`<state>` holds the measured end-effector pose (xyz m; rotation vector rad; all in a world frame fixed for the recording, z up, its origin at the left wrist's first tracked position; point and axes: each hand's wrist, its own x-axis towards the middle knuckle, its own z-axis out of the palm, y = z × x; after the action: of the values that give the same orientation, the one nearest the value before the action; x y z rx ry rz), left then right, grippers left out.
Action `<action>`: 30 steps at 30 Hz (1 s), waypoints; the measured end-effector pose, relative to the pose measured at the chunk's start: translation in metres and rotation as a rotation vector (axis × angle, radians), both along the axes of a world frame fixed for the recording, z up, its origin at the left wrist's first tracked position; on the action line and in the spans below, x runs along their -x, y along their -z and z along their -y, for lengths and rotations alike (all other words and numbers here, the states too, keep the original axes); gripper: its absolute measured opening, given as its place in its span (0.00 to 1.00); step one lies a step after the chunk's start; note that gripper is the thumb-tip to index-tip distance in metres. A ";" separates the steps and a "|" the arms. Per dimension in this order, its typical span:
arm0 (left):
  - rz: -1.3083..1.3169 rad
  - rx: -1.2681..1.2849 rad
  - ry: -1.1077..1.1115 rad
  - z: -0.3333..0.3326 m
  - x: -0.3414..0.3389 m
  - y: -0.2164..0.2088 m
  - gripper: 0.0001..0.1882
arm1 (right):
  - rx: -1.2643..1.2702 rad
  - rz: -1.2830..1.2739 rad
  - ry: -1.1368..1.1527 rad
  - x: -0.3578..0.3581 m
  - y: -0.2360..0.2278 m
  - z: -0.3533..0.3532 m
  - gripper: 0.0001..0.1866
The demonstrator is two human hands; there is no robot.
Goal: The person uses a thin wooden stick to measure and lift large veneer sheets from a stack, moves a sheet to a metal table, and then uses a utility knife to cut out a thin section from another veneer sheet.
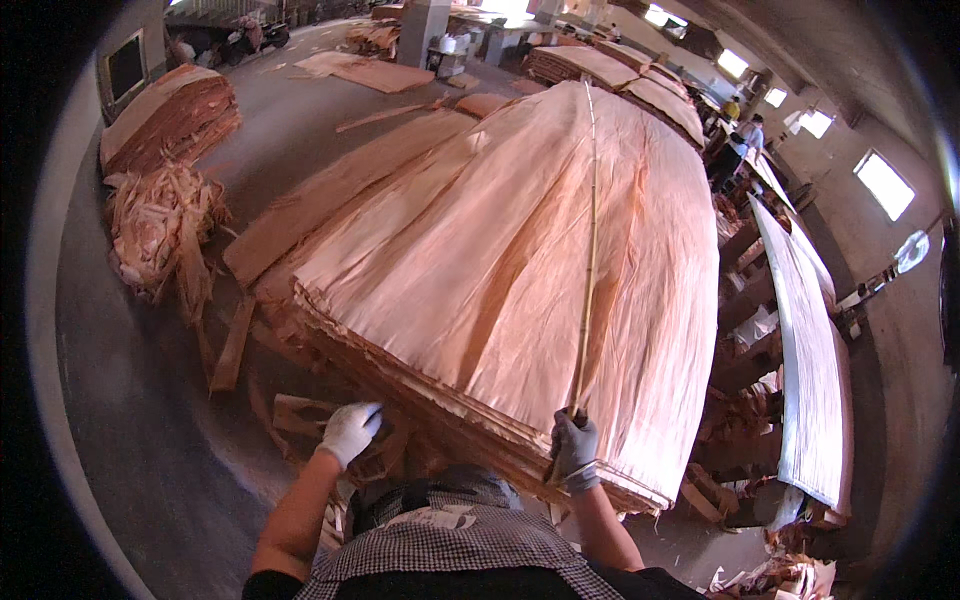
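Note:
A tall stack of thin wood veneer sheets (pixel 430 260), pinkish tan with a wrinkled top sheet, spreads out in front of me. My right hand (pixel 575 450), in a grey glove, is closed round the near end of a long thin bamboo pole (pixel 588 250). The pole runs away from me over the top sheet, almost to the stack's far edge. My left hand (pixel 350 434) wears a whitish glove with blue at the fingertips. It hovers left of the stack's near edge, fingers curled together and nothing visible in them.
Veneer scraps (pixel 165 230) lie heaped at the left beside another veneer stack (pixel 170 115). To the right, a long pale sheet (pixel 805 360) rests on a raised bench. A person (pixel 740 145) stands farther back on the right. A pillar (pixel 425 35) rises at the back.

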<state>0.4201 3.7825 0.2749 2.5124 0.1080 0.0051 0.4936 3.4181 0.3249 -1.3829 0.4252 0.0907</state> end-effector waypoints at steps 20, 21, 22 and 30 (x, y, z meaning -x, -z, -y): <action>-0.343 0.223 -0.242 -0.313 0.199 0.135 0.22 | 0.014 0.194 -0.005 -0.014 -0.014 -0.348 0.11; -0.373 0.229 -0.228 -0.320 0.201 0.139 0.22 | 0.005 0.116 -0.027 -0.016 -0.023 -0.364 0.11; -0.396 0.238 -0.212 -0.326 0.189 0.129 0.21 | 0.020 0.173 -0.059 -0.022 -0.025 -0.377 0.12; -0.427 0.230 -0.121 -0.418 0.080 0.100 0.21 | 0.015 0.069 -0.047 -0.107 0.003 -0.508 0.13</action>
<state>0.3397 4.2004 0.1749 2.2375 0.4103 -0.4685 0.6002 3.9257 0.3216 -1.4065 0.3366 0.0788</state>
